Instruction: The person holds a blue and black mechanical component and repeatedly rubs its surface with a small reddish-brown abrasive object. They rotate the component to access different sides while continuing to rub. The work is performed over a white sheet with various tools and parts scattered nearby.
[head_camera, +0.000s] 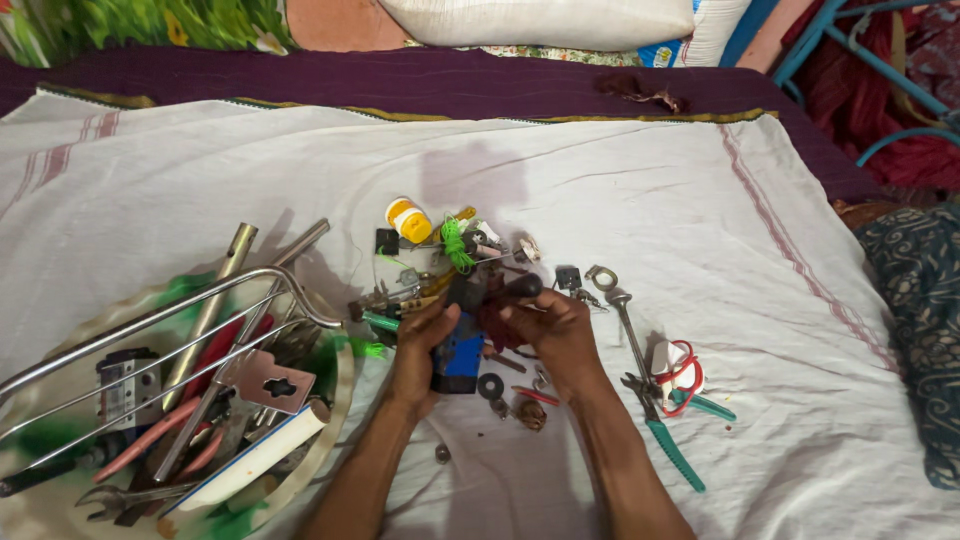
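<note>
While forearms converge, left hand (422, 345) and right hand (553, 335) both gripping blue tool (460, 358).

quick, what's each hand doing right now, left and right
Left hand: closed on the blue-and-black block.
Right hand: closed around a dark handle; what it belongs to cannot be told.

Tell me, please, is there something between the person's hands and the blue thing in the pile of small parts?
Nothing visible. The left hand already rests on the blue object, and the right hand touches the dark parts beside it. Small loose hardware lies all around them on the white cloth.
</note>
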